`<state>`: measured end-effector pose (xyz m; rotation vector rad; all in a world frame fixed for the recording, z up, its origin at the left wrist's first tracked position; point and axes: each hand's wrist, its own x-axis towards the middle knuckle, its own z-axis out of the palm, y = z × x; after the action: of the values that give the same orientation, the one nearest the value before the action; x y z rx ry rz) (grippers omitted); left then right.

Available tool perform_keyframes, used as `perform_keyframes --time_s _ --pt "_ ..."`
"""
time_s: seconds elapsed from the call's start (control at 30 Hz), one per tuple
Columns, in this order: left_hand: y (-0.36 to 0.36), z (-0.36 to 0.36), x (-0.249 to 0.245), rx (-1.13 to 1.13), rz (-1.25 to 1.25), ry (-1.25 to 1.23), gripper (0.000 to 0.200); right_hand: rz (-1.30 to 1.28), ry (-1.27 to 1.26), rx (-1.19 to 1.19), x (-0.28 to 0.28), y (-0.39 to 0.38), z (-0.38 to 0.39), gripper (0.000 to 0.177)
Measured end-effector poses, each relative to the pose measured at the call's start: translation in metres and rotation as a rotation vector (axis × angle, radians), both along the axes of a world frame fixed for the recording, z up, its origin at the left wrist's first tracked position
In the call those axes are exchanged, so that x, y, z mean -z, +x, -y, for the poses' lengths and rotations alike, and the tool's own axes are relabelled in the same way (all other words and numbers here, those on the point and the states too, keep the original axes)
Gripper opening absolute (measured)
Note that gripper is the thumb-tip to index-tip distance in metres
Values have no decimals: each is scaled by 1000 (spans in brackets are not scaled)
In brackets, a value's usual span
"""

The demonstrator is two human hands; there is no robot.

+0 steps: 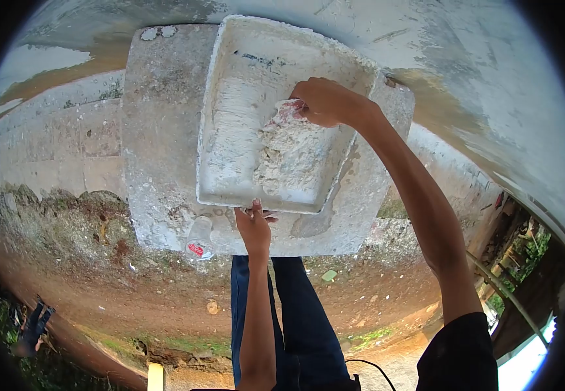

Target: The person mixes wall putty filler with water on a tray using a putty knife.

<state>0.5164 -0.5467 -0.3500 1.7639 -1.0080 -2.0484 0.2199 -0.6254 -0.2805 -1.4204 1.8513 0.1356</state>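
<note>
A shallow white tray (pixel 207 137), crusted with plaster, lies on a stained grey board. Wet, lumpy plaster (pixel 289 159) fills its middle and right part. Over the tray's right side, my right hand (pixel 328 102) is closed on a reddish, plaster-smeared scraper (pixel 287 114); its lower part merges with the plaster, so its full shape is hidden. My left hand (pixel 254 225) grips the tray's near rim, with the thumb up on the edge and the other fingers partly hidden underneath. Beside it on the left, a clear plastic cup (pixel 200 236) with a red label rests near the board's front edge.
The grey board (pixel 165 130) lies on a concrete ledge (pixel 67 143) against a plastered wall (pixel 478 85). Below the ledge is dirt ground (pixel 184 293) with scattered bits. Another person (pixel 34 326) is at the far lower left. Poles (pixel 510 293) stand at the right.
</note>
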Motion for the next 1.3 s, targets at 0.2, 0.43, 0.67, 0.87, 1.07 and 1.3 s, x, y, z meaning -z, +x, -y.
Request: perform_keyframes --time_s 0.2,0.43,0.67,0.87,1.07,1.3 --pt "0 1 0 -21 0 15 37 -145 -83 -76 -19 49 -44 29" --pt "1 2 -1 5 -10 24 38 -487 -315 65 41 151 -119 35" --pt "2 3 -2 7 -23 16 38 -416 -300 144 42 160 -127 30" --pt "1 4 -3 6 -15 27 37 -425 -214 76 35 162 -124 29" --pt "2 3 -1 11 -9 20 34 -411 -192 28 34 186 -141 30" --pt "11 1 6 36 -22 -12 33 -75 -48 491 -33 137 -110 26"
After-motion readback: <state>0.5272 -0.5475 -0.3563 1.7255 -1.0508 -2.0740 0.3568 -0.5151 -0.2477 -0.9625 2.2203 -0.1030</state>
